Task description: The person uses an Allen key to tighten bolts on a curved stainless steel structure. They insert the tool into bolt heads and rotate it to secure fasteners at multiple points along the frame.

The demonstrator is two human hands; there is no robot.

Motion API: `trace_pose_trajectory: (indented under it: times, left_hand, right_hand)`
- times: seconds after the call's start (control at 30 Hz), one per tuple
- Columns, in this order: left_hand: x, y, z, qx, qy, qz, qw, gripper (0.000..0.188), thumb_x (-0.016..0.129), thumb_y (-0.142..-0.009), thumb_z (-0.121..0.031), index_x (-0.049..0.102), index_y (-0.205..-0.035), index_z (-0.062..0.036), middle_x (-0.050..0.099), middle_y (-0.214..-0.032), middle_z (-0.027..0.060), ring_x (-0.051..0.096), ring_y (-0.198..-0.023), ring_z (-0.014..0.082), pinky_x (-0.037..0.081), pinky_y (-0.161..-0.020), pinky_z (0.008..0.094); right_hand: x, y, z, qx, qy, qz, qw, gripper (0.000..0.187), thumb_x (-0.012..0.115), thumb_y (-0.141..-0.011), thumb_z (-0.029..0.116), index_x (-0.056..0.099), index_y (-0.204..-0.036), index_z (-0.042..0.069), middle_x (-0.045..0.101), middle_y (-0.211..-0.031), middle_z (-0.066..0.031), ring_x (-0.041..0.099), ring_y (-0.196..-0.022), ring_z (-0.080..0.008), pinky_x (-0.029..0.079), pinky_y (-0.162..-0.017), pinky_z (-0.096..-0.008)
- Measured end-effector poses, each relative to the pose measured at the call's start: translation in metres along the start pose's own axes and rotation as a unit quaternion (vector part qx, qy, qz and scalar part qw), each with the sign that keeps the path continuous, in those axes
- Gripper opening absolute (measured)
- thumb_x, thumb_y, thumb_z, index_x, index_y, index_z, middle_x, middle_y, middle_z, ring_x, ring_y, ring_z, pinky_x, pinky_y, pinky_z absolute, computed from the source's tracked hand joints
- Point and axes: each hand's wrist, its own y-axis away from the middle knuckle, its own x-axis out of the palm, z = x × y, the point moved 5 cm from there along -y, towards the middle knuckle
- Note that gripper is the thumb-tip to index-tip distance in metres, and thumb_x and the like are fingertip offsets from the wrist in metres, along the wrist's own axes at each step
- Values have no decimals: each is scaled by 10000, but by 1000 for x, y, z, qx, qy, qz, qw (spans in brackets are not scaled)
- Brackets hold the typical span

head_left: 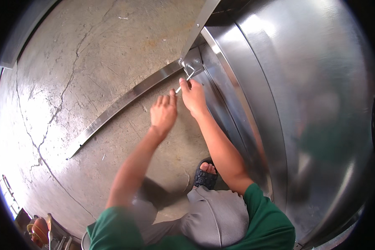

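Note:
A thin, shiny rod with a bent far end, which looks like a hex key (178,89), slants up to a metal corner joint (192,61) of a steel frame. My right hand (194,96) pinches the rod near its middle, thumb and fingers closed round it. At the rod's lower end is my left hand (163,111), fingers curled and seemingly gripping it. A long flat metal bar (125,98) runs from the corner joint down to the left, just beyond my hands. Whether the rod's bent tip sits in a bolt is too small to tell.
A large brushed-steel cabinet (321,83) fills the right side. Cracked concrete floor (108,54) lies under the bar. A metal post (199,26) rises from the joint. My sandalled foot (206,173) is close below. Assorted tools (50,233) stand at the lower left.

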Motion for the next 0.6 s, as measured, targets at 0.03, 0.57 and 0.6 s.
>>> trace_pose_trajectory:
  times: [0.03, 0.57, 0.6]
  left_hand:
    - [10, 6, -11, -19, 3, 32, 999, 475, 542, -961, -134, 475, -1403, 25, 680, -1021, 157, 666, -997, 307, 577, -827, 401]
    - [28, -18, -36, -47, 170, 93, 980, 232, 522, -1004, -210, 612, -1062, -5, 627, -1118, 203, 654, -1022, 371, 574, -807, 467]
    - [29, -16, -36, -48, 182, 87, 978, 240, 511, -1014, -216, 610, -1069, -5, 625, -1111, 209, 655, -1016, 379, 573, -805, 472]
  right_hand:
    - [-9, 2, 3, -57, 123, -31, 990, 344, 634, -968, 369, 611, -924, 29, 600, -681, -111, 595, -617, -275, 469, -578, -390]
    - [-37, -31, 21, -243, 196, -67, 948, 329, 581, -996, 259, 591, -818, -17, 632, -770, -266, 611, -763, -494, 477, -654, -519]
    - [-38, -32, 21, -239, 198, -68, 948, 332, 584, -993, 257, 589, -808, -18, 631, -760, -264, 611, -757, -493, 476, -652, -518]
